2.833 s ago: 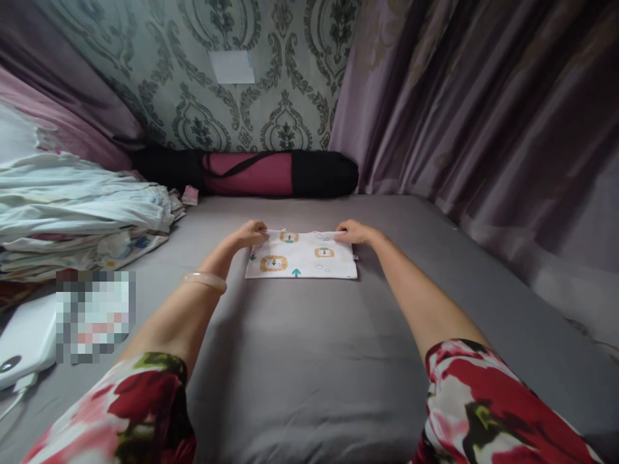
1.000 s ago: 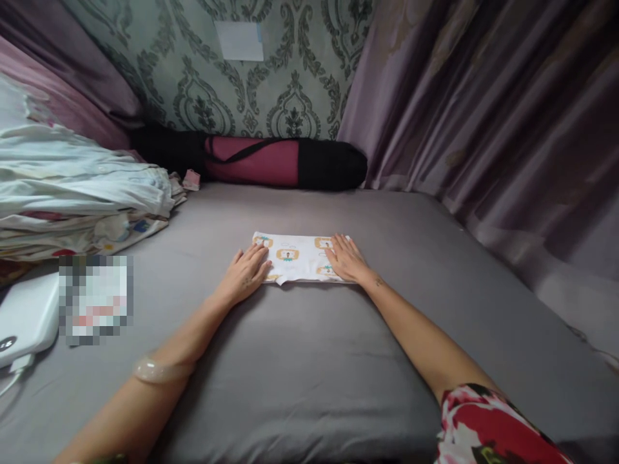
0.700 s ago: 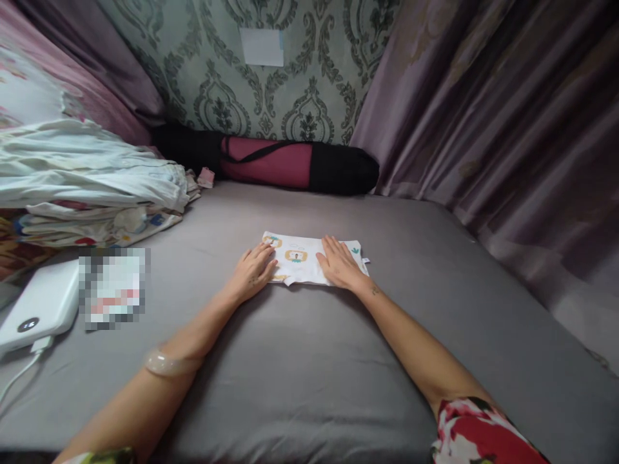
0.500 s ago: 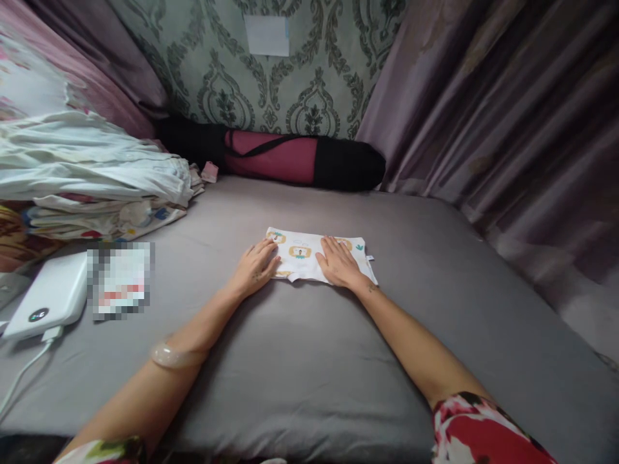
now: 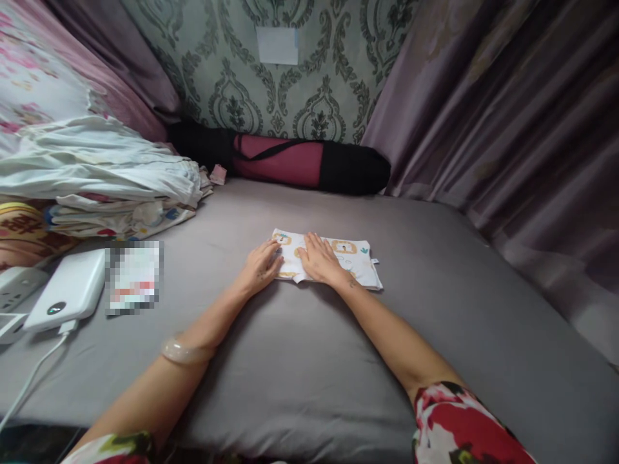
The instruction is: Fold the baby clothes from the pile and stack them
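A small folded white cloth garment point(image 5: 360, 265) with a yellow, green and grey print lies flat on the grey sheet point(image 5: 290, 361). A little tag sticks out at its right edge. My left hand point(image 5: 261, 265) rests on its left end, fingers stretched out and touching the fabric. On the middle of the garment lies my right hand point(image 5: 320, 259), palm down with the fingers extended. Part of the print is hidden under both hands. Neither hand grips anything.
At the left are a white power bank point(image 5: 70, 287) with a cable point(image 5: 41, 367), a blurred-out packet point(image 5: 134, 278), and a socket strip point(image 5: 19, 287). Behind them is a pile of folded clothes point(image 5: 106, 167). A long black and maroon bag point(image 5: 280, 158) lies along the wall; curtains point(image 5: 507, 116) hang at right.
My right hand has slid left across the garment, from its right part to its middle, uncovering more print on the right. My left hand stays at the left end. The view has shifted slightly.
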`<state>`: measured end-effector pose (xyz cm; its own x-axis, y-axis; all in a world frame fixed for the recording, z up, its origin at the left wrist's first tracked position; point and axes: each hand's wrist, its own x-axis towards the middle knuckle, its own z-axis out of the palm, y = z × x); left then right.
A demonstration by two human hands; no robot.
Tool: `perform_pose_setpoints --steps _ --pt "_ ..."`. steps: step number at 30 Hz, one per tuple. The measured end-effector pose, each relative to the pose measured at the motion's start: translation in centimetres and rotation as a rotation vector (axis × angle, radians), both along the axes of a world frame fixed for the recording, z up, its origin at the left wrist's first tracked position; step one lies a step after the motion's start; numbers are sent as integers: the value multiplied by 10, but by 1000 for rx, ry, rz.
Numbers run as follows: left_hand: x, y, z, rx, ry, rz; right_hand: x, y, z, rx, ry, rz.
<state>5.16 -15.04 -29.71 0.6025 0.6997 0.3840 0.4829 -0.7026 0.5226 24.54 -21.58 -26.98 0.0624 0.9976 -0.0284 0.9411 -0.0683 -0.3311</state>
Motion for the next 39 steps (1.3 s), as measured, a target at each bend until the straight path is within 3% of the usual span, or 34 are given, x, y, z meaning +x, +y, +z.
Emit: perform_pose_setpoints --steps 4,12,21,27,30,35,39 --pt "-1 0 2 -14 -20 7 -16 -4 6 4 -29 -32" --pt "0 3 -1 -24 -58 35 -10 8 0 -71 -22 -20" --pt "-2 8 0 -46 -108 125 -48 18 -1 51 -2 -42" --pt "-4 12 -2 -109 -168 281 -49 19 -4 45 -21 -59" --pt "-4 13 -1 -148 -194 313 -50 27 -4 8 -18 -59" --pt "-5 14 3 -205 -203 360 -68 45 -9 128 -21 -29" --pt "-7 14 4 -240 -234 379 -86 53 -15 116 -19 -14"
